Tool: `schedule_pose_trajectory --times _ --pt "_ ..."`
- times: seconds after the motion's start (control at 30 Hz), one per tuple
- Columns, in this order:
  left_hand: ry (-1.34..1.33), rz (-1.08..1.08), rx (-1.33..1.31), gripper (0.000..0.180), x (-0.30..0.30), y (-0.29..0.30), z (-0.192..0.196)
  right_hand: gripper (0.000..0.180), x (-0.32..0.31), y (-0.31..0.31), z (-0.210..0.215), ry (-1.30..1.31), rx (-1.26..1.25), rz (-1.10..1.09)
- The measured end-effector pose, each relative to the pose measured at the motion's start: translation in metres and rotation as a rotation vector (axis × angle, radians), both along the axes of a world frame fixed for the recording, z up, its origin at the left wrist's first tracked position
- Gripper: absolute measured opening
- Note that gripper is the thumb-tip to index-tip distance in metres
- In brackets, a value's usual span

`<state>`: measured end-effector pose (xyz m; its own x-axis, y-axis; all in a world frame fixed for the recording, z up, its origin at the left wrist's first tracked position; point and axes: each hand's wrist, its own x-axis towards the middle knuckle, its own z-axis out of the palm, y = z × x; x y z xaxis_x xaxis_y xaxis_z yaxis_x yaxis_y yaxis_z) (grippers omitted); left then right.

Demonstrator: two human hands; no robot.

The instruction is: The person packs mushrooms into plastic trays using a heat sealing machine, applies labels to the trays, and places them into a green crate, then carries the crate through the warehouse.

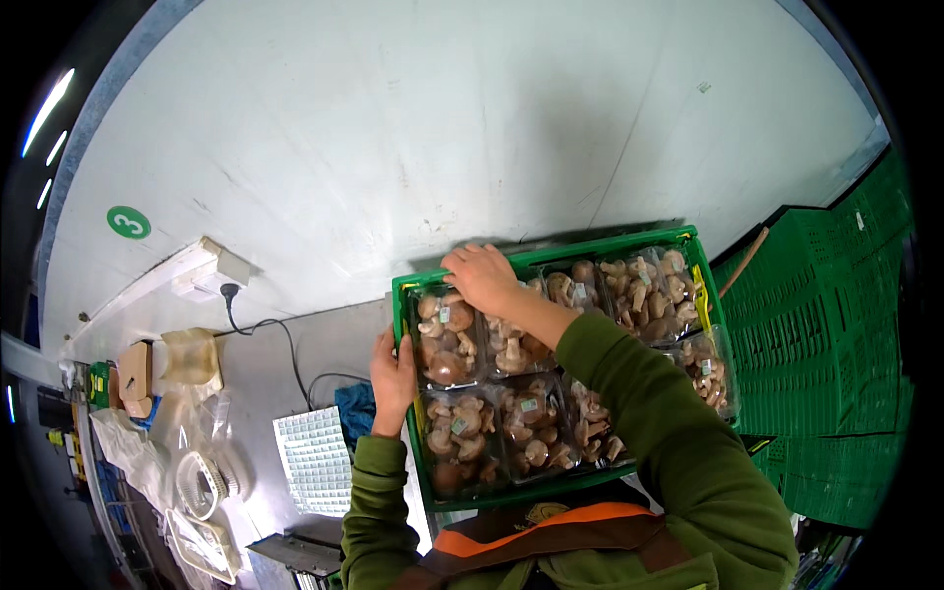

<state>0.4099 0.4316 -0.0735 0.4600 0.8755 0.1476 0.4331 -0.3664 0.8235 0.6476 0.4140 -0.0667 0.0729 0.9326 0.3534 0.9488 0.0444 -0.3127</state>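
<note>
A green plastic crate (pixel 551 258) stands in front of me, filled with several clear punnets of brown mushrooms (pixel 531 418). My left hand (pixel 392 379) grips the crate's left rim, fingers over the edge. My right hand (pixel 480 276) reaches across to the far left corner and rests on the punnet (pixel 444 344) there, fingers curled at the back rim. Both forearms wear olive green sleeves.
A stack of green crates (pixel 836 354) stands at the right. On the grey table to the left lie a white grid tray (pixel 315 457), a blue cloth (pixel 356 405), a black cable (pixel 285 344) running to a wall socket, plastic bags and empty punnets (pixel 202 487). A white wall rises behind.
</note>
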Motion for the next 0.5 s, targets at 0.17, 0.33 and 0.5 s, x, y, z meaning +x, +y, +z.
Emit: schedule_pose_trajectory --times 0.17,0.33,0.5 --pt "-0.055 0.124 -0.001 0.04 0.018 -0.005 0.002 0.021 0.025 -0.008 -0.005 0.093 0.048 0.01" --pt "0.045 0.059 -0.306 0.029 -0.051 -0.039 0.008 0.038 0.116 -0.145 0.084 0.014 0.272 -0.32" --pt "-0.056 -0.034 -0.464 0.031 -0.05 -0.059 -0.019 0.045 0.206 -0.405 0.034 0.122 -0.407 -1.291"
